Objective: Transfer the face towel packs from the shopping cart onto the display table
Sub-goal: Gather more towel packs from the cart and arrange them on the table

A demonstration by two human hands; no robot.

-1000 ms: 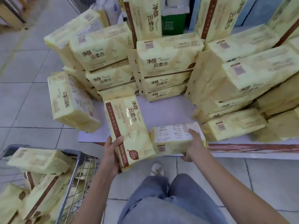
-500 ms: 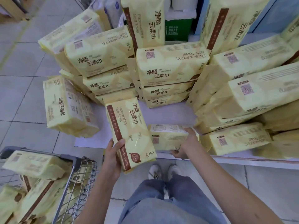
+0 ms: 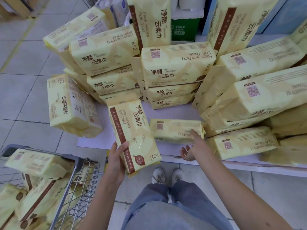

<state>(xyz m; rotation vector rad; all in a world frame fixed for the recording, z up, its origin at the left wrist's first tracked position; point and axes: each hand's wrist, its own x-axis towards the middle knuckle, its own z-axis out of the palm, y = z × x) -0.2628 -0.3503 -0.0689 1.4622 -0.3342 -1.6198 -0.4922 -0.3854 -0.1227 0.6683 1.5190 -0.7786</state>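
My left hand (image 3: 117, 156) grips a yellow face towel pack (image 3: 134, 135) by its lower left edge, holding it upright over the front edge of the white display table (image 3: 172, 112). Just right of it, another pack (image 3: 176, 131) lies flat on the table. My right hand (image 3: 192, 146) is open beside that pack, with one straight finger touching its near right corner. Several more packs are stacked across the table (image 3: 177, 63). The shopping cart (image 3: 79, 165) at lower left holds several packs (image 3: 34, 162).
One pack (image 3: 71, 105) stands on end at the table's left corner, overhanging the tiled floor. Big stacks (image 3: 259, 95) crowd the table's right side. A green box (image 3: 184, 29) sits behind. My legs and shoes (image 3: 167, 176) stand between cart and table.
My right hand set the flat pack down on the table, pushed it inward, and has let go. My left hand lifted its pack slightly higher.
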